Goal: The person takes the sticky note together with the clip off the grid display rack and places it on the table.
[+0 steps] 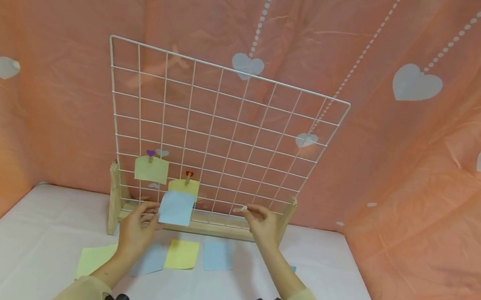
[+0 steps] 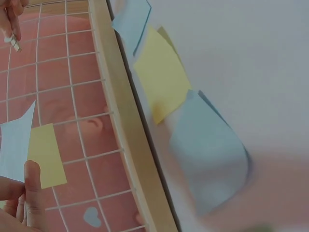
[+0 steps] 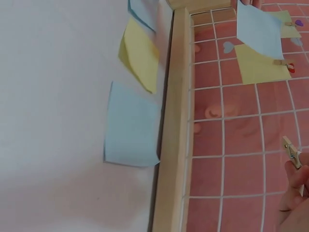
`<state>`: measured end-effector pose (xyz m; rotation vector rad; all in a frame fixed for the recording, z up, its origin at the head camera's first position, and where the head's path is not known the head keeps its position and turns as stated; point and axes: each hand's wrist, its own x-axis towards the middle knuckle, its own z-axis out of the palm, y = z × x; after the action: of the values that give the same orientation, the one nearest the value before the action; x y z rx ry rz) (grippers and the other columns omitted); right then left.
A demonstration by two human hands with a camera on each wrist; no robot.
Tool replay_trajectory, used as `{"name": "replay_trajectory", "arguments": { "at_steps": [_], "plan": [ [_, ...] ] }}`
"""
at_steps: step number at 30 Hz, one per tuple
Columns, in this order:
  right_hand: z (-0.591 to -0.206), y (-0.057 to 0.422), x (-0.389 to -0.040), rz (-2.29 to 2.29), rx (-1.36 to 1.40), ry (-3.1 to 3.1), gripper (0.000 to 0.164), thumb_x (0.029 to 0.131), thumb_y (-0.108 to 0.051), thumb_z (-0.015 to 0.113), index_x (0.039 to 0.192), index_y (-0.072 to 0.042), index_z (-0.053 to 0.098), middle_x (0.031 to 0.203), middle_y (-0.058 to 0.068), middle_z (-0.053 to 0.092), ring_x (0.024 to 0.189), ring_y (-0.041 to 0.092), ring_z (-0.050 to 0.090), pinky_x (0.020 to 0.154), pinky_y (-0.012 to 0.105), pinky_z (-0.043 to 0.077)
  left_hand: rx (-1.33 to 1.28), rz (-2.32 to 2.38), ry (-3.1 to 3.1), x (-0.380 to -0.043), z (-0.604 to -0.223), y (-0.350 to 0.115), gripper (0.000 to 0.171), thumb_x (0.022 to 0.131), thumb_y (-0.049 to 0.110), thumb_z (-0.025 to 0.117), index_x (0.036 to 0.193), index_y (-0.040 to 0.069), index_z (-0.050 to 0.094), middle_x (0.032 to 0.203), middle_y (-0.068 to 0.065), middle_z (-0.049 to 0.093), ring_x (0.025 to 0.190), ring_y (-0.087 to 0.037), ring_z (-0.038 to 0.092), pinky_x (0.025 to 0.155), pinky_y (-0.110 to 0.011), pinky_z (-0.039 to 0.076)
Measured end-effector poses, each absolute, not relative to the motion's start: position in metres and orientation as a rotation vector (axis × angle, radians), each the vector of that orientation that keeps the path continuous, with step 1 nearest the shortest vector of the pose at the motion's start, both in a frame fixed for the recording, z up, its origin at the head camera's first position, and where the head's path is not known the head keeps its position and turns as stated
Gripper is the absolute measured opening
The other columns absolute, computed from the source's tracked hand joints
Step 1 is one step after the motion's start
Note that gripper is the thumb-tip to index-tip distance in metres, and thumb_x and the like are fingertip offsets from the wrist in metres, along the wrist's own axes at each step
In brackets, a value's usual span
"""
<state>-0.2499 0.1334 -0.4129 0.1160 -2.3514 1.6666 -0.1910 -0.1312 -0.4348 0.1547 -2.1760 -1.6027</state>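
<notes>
My left hand (image 1: pixel 139 228) pinches a blue sticky note (image 1: pixel 176 208) by its left edge, holding it in front of the white wire grid (image 1: pixel 224 132). Between the thumb and fingers of my right hand (image 1: pixel 263 225) is a small wooden clothespin (image 3: pixel 290 151), held near the lower right of the grid. A green note (image 1: pixel 151 170) hangs on the grid from a clothespin with a purple heart (image 1: pixel 150 153). Beside it a yellow note (image 1: pixel 183 186) hangs from a clothespin with a red heart (image 1: pixel 189 174); the blue note partly covers it in the head view.
The grid stands in a wooden base (image 1: pixel 211 229) on a white table (image 1: pixel 309 288). Before it lie a yellow note (image 1: pixel 181 254), a blue note (image 1: pixel 218 256), another blue note (image 1: pixel 152 259) and a green note (image 1: pixel 95 259). Orange cloth with hearts (image 1: pixel 437 198) surrounds the table.
</notes>
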Motion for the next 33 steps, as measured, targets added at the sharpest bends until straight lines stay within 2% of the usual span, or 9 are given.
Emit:
{"name": "replay_trajectory", "arguments": {
  "at_steps": [4,7,10,13,15,17,21,26,33],
  "plan": [
    [-0.419,0.140,-0.248,1.633,0.096,-2.371,0.019,0.081,-0.011,0.069,0.096,0.001,0.069,0.097,0.019,0.069,0.050,-0.004,0.045,0.046,0.012,0.039,0.166,-1.639,-2.165,-0.188,-0.438,-0.136,0.023,0.086,-0.006,0.055,0.109,-0.004,0.060,0.099,-0.022,0.062,0.072,0.000,0.062,0.060,-0.015,0.054],
    [-0.423,0.145,-0.247,1.617,0.078,-2.383,0.018,0.081,-0.010,0.069,0.095,0.001,0.069,0.099,0.018,0.068,0.053,0.000,0.051,0.050,0.014,0.045,0.161,-1.631,-2.166,-0.185,-0.441,-0.139,0.023,0.086,-0.005,0.056,0.109,-0.003,0.060,0.099,-0.023,0.062,0.070,0.003,0.061,0.059,-0.014,0.054],
    [-0.427,0.149,-0.246,1.576,0.057,-2.403,0.017,0.081,-0.011,0.069,0.094,-0.001,0.069,0.100,0.016,0.069,0.077,0.014,0.063,0.071,0.027,0.054,0.147,-1.630,-2.155,-0.182,-0.444,-0.142,0.024,0.086,-0.006,0.056,0.109,-0.004,0.059,0.099,-0.023,0.062,0.069,0.003,0.061,0.059,-0.016,0.055],
    [-0.431,0.153,-0.245,1.527,0.015,-2.434,0.018,0.081,-0.015,0.069,0.094,-0.003,0.070,0.099,0.014,0.070,0.097,0.025,0.062,0.084,0.040,0.050,0.146,-1.622,-2.146,-0.180,-0.446,-0.144,0.025,0.085,-0.007,0.056,0.109,-0.004,0.060,0.098,-0.023,0.062,0.070,0.005,0.060,0.060,-0.019,0.056],
    [-0.433,0.156,-0.243,1.522,-0.022,-2.454,0.019,0.081,-0.017,0.069,0.095,-0.003,0.070,0.100,0.014,0.069,0.090,0.025,0.063,0.079,0.039,0.051,0.151,-1.615,-2.147,-0.179,-0.448,-0.145,0.025,0.085,-0.008,0.056,0.109,-0.004,0.060,0.097,-0.022,0.062,0.070,0.005,0.060,0.060,-0.018,0.056],
    [-0.435,0.158,-0.241,1.531,-0.064,-2.469,0.019,0.081,-0.017,0.069,0.096,-0.004,0.070,0.103,0.013,0.069,0.074,0.018,0.062,0.068,0.030,0.052,0.159,-1.613,-2.145,-0.178,-0.449,-0.146,0.024,0.085,-0.008,0.056,0.108,-0.005,0.060,0.096,-0.023,0.062,0.070,0.005,0.059,0.059,-0.018,0.056],
    [-0.441,0.164,-0.238,1.568,-0.113,-2.461,0.019,0.081,-0.017,0.070,0.096,-0.005,0.070,0.108,0.014,0.066,0.055,0.008,0.053,0.049,0.020,0.047,0.180,-1.609,-2.161,-0.175,-0.452,-0.148,0.023,0.085,-0.008,0.056,0.107,-0.007,0.060,0.096,-0.024,0.062,0.069,0.006,0.059,0.059,-0.017,0.055],
    [-0.450,0.171,-0.233,1.544,-0.125,-2.461,0.020,0.081,-0.017,0.070,0.095,-0.003,0.070,0.107,0.015,0.067,0.068,0.007,0.056,0.052,0.018,0.048,0.237,-1.603,-2.196,-0.172,-0.456,-0.150,0.023,0.085,-0.006,0.055,0.108,-0.005,0.060,0.097,-0.022,0.063,0.068,0.007,0.059,0.058,-0.013,0.053],
    [-0.463,0.180,-0.227,1.486,-0.186,-2.484,0.020,0.081,-0.017,0.070,0.094,-0.003,0.071,0.108,0.017,0.067,0.071,0.015,0.060,0.053,0.017,0.047,0.260,-1.606,-2.206,-0.165,-0.463,-0.151,0.022,0.085,-0.006,0.055,0.106,-0.005,0.060,0.096,-0.022,0.063,0.063,0.003,0.060,0.055,-0.019,0.055]
  ]
}}
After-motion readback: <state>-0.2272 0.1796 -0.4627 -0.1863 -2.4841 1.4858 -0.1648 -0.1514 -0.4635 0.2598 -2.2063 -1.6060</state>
